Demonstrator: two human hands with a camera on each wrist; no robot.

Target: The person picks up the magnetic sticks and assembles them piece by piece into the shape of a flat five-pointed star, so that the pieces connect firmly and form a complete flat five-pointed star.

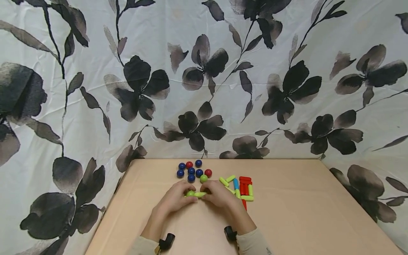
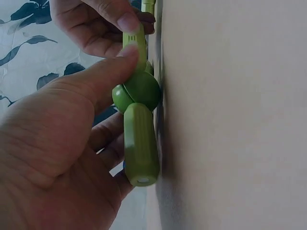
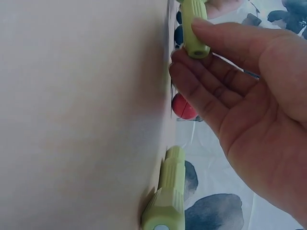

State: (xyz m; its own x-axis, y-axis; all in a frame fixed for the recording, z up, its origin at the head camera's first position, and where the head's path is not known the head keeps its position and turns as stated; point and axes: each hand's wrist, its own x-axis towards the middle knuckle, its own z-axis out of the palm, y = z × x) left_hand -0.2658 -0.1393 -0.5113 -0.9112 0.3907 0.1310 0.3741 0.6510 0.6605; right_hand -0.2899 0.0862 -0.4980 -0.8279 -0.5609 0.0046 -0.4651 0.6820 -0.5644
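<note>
Over the front middle of the table, both hands work on one joined piece: a green ball (image 2: 136, 91) with light-green ridged building rods on it. My left hand (image 1: 172, 199) holds it at the ball, its thumb against the rod and its fingers behind. One rod (image 2: 141, 143) points back toward the left wrist, showing a small pale disc in its end. My right hand (image 1: 220, 194) pinches the other rod (image 3: 194, 33) between thumb and fingertips, at the end away from the ball. In the head view that rod spans the gap between both hands.
Behind the hands lie several blue balls (image 1: 191, 170), red balls (image 1: 208, 173) and a green ball (image 1: 203, 178). To the right are red rods (image 1: 245, 179), light-green rods (image 1: 247, 198) and a blue rod (image 1: 236, 183). A floral cloth (image 1: 204, 106) hangs behind the table (image 1: 302, 212).
</note>
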